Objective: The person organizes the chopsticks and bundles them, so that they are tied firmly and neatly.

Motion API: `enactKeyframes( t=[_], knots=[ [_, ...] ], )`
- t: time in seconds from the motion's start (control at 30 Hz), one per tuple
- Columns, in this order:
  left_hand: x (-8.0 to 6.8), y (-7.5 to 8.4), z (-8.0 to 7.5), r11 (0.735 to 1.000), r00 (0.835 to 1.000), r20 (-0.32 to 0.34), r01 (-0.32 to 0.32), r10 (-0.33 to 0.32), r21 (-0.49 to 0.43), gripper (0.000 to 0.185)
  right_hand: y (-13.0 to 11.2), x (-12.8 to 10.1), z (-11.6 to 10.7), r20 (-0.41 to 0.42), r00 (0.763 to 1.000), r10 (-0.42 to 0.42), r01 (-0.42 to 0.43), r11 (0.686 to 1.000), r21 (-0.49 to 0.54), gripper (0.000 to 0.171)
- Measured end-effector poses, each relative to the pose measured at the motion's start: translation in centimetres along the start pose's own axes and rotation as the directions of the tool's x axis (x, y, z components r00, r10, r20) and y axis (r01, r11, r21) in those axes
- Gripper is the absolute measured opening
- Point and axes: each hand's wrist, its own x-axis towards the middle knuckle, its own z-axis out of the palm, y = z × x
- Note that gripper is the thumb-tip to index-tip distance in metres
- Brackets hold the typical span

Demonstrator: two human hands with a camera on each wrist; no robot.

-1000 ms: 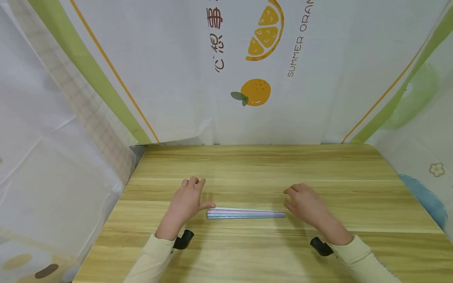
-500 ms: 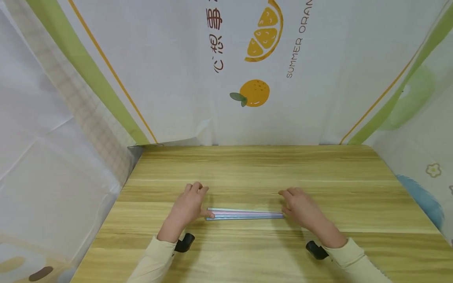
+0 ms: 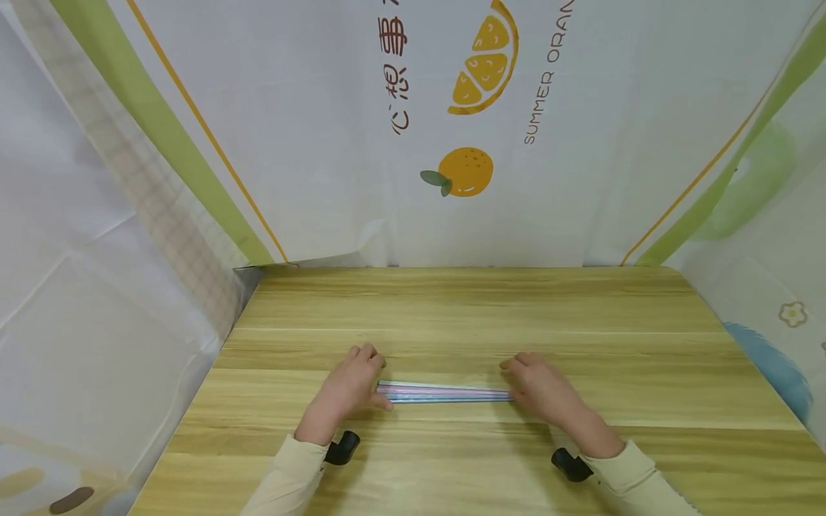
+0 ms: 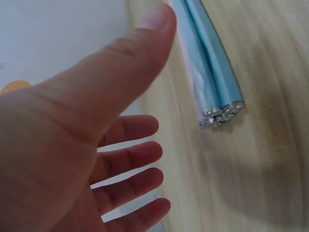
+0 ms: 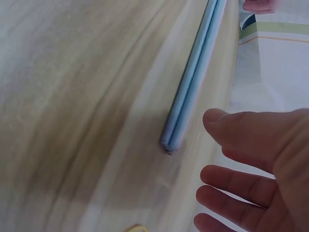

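A bundle of pastel chopsticks (image 3: 445,394), blue, pink and pale green, lies crosswise on the wooden table, its wider ends to the left. My left hand (image 3: 348,387) is at those ends, thumb stretched out along the near side. In the left wrist view the fingers (image 4: 137,151) are extended, apart from the silvery square ends of the chopsticks (image 4: 212,63). At the thin ends is my right hand (image 3: 542,390). Its thumb and fingers (image 5: 236,183) are spread beside the chopsticks (image 5: 193,77) in the right wrist view, gripping nothing.
Part of a thin yellow loop (image 5: 137,228) shows at the bottom of the right wrist view. A white cloth with orange prints (image 3: 323,143) hangs behind the table (image 3: 452,308). Black wrist mounts (image 3: 342,448) stick out under both sleeves.
Both hands have come nearer to the body, and the right hand has moved left to the thin ends of the chopsticks. The bundle lies in nearly the same place.
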Motion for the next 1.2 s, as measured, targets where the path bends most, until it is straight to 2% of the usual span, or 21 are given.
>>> enactKeyframes(
  t=[0.13, 0.33, 0.43, 0.63, 0.87, 1.2],
  knots=[
    [-0.1, 0.2, 0.2, 1.000, 1.000, 0.021, 0.005, -0.005, -0.016, 0.067, 0.1, 0.0, 0.4, 0.006, 1.000, -0.022, 0.022, 1.000, -0.006, 0.037],
    [-0.2, 0.4, 0.3, 0.997, 0.997, 0.068, 0.034, -0.029, -0.072, 0.059, 0.0, 0.0, 1.0, 0.042, 0.999, 0.004, -0.003, 1.000, -0.008, 0.030],
    [-0.3, 0.2, 0.8, 0.996, 0.997, 0.077, 0.018, -0.011, -0.088, 0.052, -0.2, 0.0, 1.3, 0.052, 0.999, 0.006, -0.005, 1.000, -0.017, 0.029],
    [0.0, -0.2, 1.6, 0.994, 0.997, 0.064, -0.043, 0.050, -0.100, 0.049, -0.2, 0.2, 1.5, 0.018, 1.000, -0.012, 0.013, 0.999, -0.043, 0.025],
    [0.1, -0.2, 1.7, 0.993, 0.994, 0.065, -0.077, 0.083, -0.095, 0.044, -0.1, 0.2, 1.7, 0.013, 1.000, -0.013, 0.013, 0.999, -0.029, 0.022],
    [0.0, 0.0, 1.7, 0.994, 0.992, 0.100, -0.069, 0.078, -0.088, 0.041, 0.0, 0.3, 2.1, 0.005, 1.000, -0.009, 0.009, 1.000, -0.015, 0.021]
  ],
)
